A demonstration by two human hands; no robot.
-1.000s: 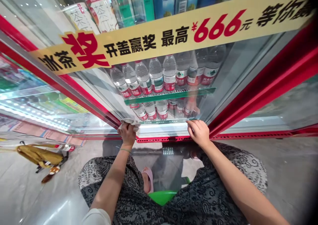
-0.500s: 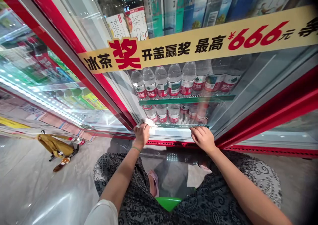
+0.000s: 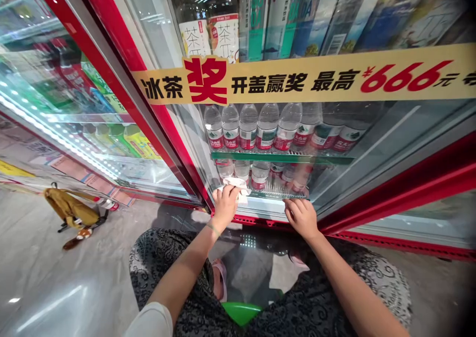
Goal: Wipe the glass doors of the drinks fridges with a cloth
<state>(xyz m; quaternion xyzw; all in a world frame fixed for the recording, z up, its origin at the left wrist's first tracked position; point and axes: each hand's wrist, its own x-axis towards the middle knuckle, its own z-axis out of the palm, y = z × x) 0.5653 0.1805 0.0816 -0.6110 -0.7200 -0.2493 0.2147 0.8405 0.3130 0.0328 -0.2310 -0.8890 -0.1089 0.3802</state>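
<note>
I sit low in front of a red-framed drinks fridge with a glass door (image 3: pixel 372 143). My left hand (image 3: pixel 225 205) is closed on a white cloth (image 3: pixel 236 184) and presses it against the bottom of the glass near the left frame. My right hand (image 3: pixel 302 217) rests on the door's lower edge, fingers bent against it, holding nothing that I can see. Behind the glass, water bottles (image 3: pixel 260 131) with red labels stand in rows on a green-edged shelf (image 3: pixel 282 157). A yellow banner (image 3: pixel 297 81) with red and black print runs across the door.
A second fridge door (image 3: pixel 74 108) with lit shelves stands to the left. A yellow-brown bag (image 3: pixel 69 208) lies on the glossy grey floor (image 3: pixel 55 287) at the left. Under me shows a green stool (image 3: pixel 241 311), and a pink slipper (image 3: pixel 222 277) is between my knees.
My left hand has slid the cloth rightwards along the bottom of the glass, closer to my right hand. The view has shifted, so the fridge sits further right and lower.
</note>
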